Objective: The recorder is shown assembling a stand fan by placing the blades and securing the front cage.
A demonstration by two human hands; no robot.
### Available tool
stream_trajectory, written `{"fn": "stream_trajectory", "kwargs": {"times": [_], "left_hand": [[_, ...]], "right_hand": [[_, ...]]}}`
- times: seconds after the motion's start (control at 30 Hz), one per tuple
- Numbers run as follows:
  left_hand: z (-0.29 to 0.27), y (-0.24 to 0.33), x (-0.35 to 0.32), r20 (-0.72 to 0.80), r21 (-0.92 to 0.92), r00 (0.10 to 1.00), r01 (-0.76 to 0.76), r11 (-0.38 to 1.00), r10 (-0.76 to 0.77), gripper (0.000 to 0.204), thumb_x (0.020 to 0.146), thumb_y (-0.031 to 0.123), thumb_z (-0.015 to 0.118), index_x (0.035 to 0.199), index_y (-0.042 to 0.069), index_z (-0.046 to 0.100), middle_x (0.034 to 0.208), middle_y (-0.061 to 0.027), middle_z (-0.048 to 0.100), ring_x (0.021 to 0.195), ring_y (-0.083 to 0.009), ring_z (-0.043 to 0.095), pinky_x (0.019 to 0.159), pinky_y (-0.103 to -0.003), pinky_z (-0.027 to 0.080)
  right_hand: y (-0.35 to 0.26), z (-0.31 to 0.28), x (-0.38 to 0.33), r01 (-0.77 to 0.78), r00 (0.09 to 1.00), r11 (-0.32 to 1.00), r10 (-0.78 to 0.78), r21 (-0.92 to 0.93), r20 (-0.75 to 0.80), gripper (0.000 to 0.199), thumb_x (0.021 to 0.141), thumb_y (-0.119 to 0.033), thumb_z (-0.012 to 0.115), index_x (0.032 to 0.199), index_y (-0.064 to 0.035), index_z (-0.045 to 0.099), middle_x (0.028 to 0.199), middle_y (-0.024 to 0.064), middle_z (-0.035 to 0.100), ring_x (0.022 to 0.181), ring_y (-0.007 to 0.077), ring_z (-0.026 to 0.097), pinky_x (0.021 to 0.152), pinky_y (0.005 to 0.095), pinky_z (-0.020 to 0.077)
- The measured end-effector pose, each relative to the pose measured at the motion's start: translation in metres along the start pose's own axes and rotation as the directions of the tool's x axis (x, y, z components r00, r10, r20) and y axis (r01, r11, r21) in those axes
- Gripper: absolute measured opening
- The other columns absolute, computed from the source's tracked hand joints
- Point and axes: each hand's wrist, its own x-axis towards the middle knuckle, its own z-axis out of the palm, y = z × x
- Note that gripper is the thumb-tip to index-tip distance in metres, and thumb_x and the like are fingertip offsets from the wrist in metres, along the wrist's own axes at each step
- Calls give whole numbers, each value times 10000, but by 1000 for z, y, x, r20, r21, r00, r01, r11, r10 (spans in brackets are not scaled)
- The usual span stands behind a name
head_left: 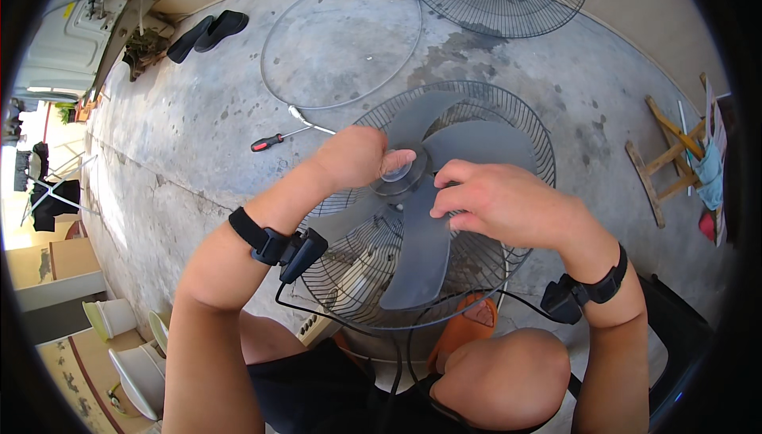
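Observation:
A fan lies before me with its grey blades (425, 259) facing up inside the wire rear guard (542, 144). My left hand (357, 156) curls over the hub, thumb and fingers closed on the round hub knob (397, 170) at the centre of the blades. From the right, my right hand (496, 204) grips the edge of the nearest blade with bent fingers. Part of the knob is hidden under my left fingers. Under the guard, a pale fan body (365, 283) shows through the wires.
Beyond the fan lie a thin guard ring (263, 57), the front grille (548, 25) and a red-and-black screwdriver (267, 142). Black shoes (221, 30) sit at the far left. A wooden frame (663, 164) stands right, buckets (111, 319) left. Dark cables run from my wrist straps.

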Motion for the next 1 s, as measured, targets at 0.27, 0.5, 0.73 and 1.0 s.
{"fn": "stream_trajectory", "kwargs": {"times": [0.27,0.5,0.73,1.0], "left_hand": [[20,-33,0,-470,-185,699,-675,714,539,337,834,354,643,871,19,635,648,-108,579,592,-246,547,623,-360,481],[16,-12,1,-259,60,952,-151,987,161,335,858,322,612,974,7,603,820,-140,592,702,-240,578,646,-364,476],[17,-32,-1,-180,-307,915,-400,863,360,459,860,447,571,990,9,602,811,-132,624,663,-322,588,639,-389,480],[14,-24,-2,-357,-170,890,-360,917,284,294,849,295,620,927,12,622,720,-120,608,631,-266,577,636,-358,480]], "right_hand": [[-3,-1,4,11,1000,1000,-11,-4,8,132,790,-91,631,908,-57,582,977,82,524,873,297,563,714,406,450],[0,-1,-1,11,1000,1000,-11,10,-16,121,788,-89,629,895,-55,582,957,88,529,867,297,563,708,403,450],[-3,-1,1,30,1000,999,-30,-16,-4,113,792,-90,624,887,-51,579,966,90,526,870,299,563,710,403,452],[-1,-2,-1,1,1000,1000,0,5,-3,105,797,-94,622,882,-55,576,971,90,527,865,300,564,710,405,451]]}}
